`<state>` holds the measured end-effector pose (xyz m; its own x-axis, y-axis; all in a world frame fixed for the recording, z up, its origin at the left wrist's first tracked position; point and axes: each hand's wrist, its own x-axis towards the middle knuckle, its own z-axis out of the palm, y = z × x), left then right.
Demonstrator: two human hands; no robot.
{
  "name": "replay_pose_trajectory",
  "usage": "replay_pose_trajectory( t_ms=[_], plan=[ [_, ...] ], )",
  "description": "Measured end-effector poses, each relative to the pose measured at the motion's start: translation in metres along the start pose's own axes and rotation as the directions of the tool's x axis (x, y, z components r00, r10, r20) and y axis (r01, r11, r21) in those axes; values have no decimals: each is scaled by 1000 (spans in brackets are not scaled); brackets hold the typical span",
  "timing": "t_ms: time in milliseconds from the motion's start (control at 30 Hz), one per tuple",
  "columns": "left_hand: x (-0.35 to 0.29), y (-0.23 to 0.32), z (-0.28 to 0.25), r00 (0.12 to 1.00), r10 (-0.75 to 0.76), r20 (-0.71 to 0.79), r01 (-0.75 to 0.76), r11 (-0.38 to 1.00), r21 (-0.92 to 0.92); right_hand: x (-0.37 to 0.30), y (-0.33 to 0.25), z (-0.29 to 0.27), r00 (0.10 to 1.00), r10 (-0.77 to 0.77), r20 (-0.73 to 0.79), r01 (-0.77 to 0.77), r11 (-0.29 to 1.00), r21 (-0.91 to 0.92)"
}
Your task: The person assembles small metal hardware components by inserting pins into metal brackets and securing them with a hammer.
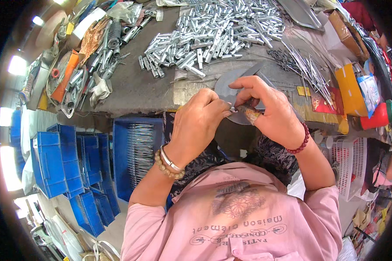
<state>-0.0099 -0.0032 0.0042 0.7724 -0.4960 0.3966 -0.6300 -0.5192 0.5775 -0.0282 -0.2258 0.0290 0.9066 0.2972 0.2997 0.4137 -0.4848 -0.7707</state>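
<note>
My left hand (200,119) and my right hand (274,111) meet in front of me at the bench's near edge, fingertips almost touching. A small shiny metal piece (233,109) shows between them, pinched by the left thumb and fingers. The right thumb and index finger are also closed at that spot; what they hold is too small to make out. Worn tape (250,114) wraps the right thumb. Just beyond and beneath the hands lies a round grey metal dish (224,85), partly covered by them. A heap of short silver metal tubes (217,30) spreads over the bench behind.
Small black pins (283,58) and long thin metal rods (311,71) lie at the right. Tools, including pliers (69,104), crowd the left side. A blue crate (119,163) of stacked metal rods stands below left, beside more blue bins (52,161). A yellow box (350,89) sits far right.
</note>
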Motion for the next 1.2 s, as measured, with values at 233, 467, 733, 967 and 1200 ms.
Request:
replay_pose_trajectory(
  t_ms=[233, 467, 733, 967, 1200],
  plan=[
    [6, -3, 7, 999, 39, -16, -39, 999, -21, 1, -5, 1, 989, -145, -21, 139, 971, -197],
    [0, -7, 6, 999, 17, -41, -21, 995, -97, -1, -26, 22, 950, -303, 78, 288, 752, -593],
    [-1, -6, 9, 999, -11, -45, 9, 999, -49, -8, -21, 20, 967, -255, 17, 226, 823, -522],
    [1, -4, 9, 999, 20, -41, -24, 995, -102, -37, 3, -35, 981, -53, -187, -76, 782, -619],
    [-1, -9, 12, 998, 14, -57, -20, 995, -95, -55, 5, -32, 964, 47, -261, -162, 885, -437]
  ],
)
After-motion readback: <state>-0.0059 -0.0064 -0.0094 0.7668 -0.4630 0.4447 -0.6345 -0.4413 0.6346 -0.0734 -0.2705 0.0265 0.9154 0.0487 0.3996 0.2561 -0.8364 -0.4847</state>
